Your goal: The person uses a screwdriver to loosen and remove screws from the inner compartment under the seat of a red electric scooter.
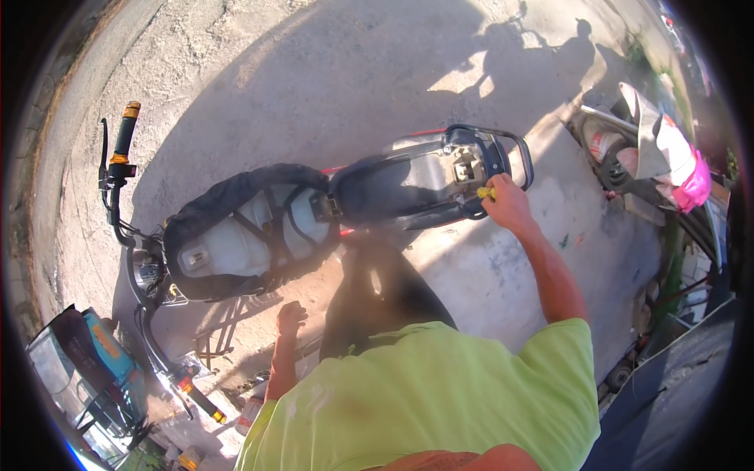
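Far left of the underseat bin, the scooter's handlebar (118, 224) shows orange-trimmed grips. Next to the bin, the flipped seat (243, 235) bares its pale underside. Below that hangs the left hand (291, 316), fingers curled; I can't tell whether they hold anything. Shade obscures the contents of the underseat bin (393, 188). At its right end, the right hand (506, 202) grips a small yellow object (486, 192), partly hidden by the fingers.
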Demonstrator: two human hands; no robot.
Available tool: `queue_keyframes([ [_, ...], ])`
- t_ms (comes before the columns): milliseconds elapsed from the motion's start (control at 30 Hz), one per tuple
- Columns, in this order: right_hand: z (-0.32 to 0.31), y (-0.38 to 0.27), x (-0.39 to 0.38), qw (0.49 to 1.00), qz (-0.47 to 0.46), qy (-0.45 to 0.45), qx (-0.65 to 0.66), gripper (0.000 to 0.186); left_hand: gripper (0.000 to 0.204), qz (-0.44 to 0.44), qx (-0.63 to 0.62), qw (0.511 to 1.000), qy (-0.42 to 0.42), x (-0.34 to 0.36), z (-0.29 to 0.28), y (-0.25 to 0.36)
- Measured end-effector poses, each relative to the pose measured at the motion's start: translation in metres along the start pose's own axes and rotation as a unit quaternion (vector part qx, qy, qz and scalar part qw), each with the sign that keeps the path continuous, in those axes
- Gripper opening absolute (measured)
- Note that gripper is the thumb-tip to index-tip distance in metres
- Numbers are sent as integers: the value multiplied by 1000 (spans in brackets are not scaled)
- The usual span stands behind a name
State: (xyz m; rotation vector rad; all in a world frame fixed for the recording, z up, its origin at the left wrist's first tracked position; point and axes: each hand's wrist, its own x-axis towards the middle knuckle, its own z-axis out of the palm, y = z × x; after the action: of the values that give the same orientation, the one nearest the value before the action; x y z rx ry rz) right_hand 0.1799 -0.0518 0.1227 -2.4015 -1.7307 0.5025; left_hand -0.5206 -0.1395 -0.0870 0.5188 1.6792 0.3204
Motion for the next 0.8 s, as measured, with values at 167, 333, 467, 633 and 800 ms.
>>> queue_keyframes([
  [167, -4, 2, 11, 997, -72, -29, 30, 26, 33, -5, -3, 1000, -1, -10, 10, 8],
  [333, 16, 31, 20, 988, 114, 72, 74, 26, 34, -11, -5, 1000, 5, -12, 13, 10],
  [467, -5, 21, 23, 975, 218, 15, -24, 31, 33, -15, -3, 1000, 11, -8, 8, 0],
  [633, -15, 8, 9, 995, -66, -26, -76, 32, 32, -20, -1, 1000, 3, -1, 13, -4],
  [800, -25, 9, 9, 993, -80, -40, -79, 29, 33, -16, 2, 1000, -13, -3, 17, 0],
])
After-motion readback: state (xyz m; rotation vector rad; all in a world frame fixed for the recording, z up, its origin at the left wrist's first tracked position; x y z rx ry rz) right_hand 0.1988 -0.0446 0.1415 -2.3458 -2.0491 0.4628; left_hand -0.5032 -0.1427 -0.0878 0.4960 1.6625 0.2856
